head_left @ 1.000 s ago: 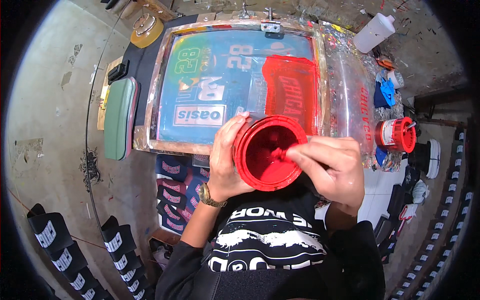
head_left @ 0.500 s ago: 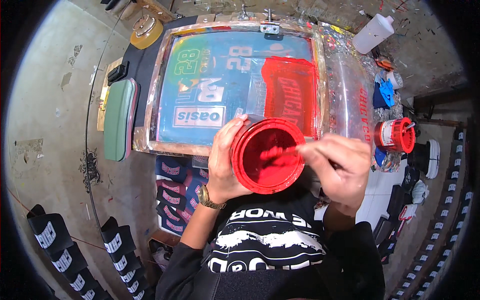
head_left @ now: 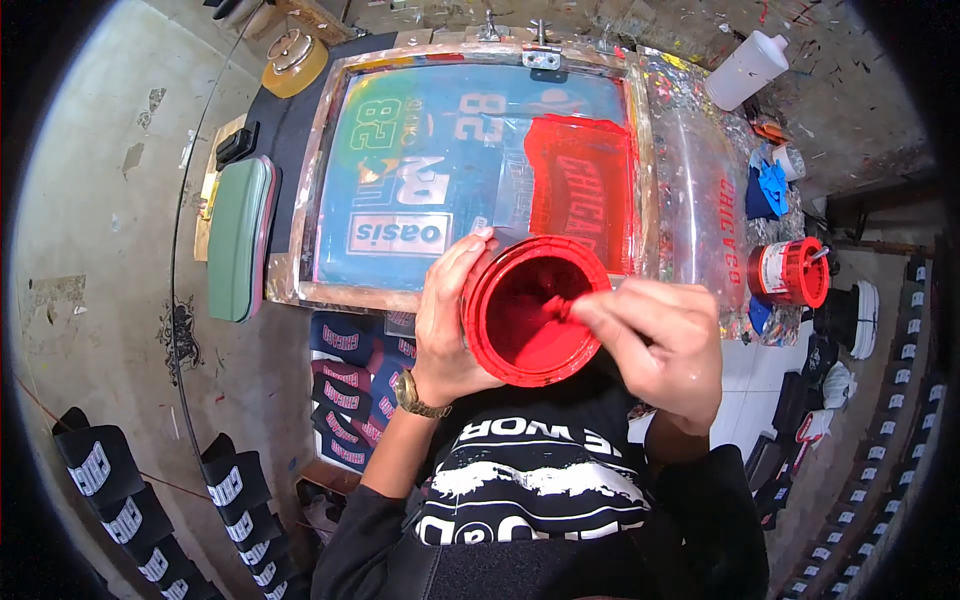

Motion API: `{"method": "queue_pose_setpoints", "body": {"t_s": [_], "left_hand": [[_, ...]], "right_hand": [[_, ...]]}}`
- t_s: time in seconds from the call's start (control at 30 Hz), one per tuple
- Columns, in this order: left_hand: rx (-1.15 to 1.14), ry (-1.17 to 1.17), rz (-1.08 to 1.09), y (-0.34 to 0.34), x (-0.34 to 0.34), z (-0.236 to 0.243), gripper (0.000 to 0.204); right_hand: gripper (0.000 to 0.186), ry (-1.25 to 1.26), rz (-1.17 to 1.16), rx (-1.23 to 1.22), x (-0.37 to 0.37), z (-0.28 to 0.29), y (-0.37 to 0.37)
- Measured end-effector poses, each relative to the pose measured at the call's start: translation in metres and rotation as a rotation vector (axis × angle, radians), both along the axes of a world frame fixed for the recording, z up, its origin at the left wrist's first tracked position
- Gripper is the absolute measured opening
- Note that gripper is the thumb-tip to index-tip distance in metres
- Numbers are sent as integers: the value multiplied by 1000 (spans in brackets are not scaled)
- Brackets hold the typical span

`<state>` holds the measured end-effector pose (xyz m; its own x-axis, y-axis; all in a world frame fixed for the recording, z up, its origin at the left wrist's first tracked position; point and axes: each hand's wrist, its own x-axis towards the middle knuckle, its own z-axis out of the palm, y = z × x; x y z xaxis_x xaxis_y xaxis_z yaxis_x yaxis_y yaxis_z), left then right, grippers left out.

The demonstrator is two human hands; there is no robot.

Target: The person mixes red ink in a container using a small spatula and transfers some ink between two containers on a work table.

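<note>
My left hand (head_left: 447, 315), with a gold watch on the wrist, is closed around the side of a red ink tub (head_left: 484, 347). The tub is tipped so that its mouth and the thick red ink inside show. My right hand (head_left: 660, 345) pinches a red-coated stirrer (head_left: 556, 306) over the tub's right rim; its lower end is in the ink, and its exact kind is hidden. Just beyond the tub lies a wood-framed printing screen (head_left: 350, 296) with blue mesh. Wet red ink (head_left: 580, 150) covers the mesh's right part.
A second red tub (head_left: 783, 272) with a handle sticking out stands at the right, near a blue cloth (head_left: 771, 188) and a white bottle (head_left: 747, 72). Metal clamps (head_left: 541, 58) hold the screen's far edge. Green pads (head_left: 238, 240) and a tape roll (head_left: 295, 62) lie left.
My right hand has moved left and slightly down, bringing the stirrer deeper into the tub. My left hand and the tub stay in place.
</note>
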<state>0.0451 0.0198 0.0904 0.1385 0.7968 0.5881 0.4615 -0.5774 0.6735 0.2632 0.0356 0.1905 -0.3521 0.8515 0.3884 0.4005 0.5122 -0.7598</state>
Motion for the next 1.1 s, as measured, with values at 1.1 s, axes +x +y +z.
{"method": "queue_pose_setpoints", "body": {"t_s": [1.1], "left_hand": [[17, 57, 5, 0, -1, -1, 110]], "right_hand": [[6, 38, 81, -94, 8, 4, 0]]}}
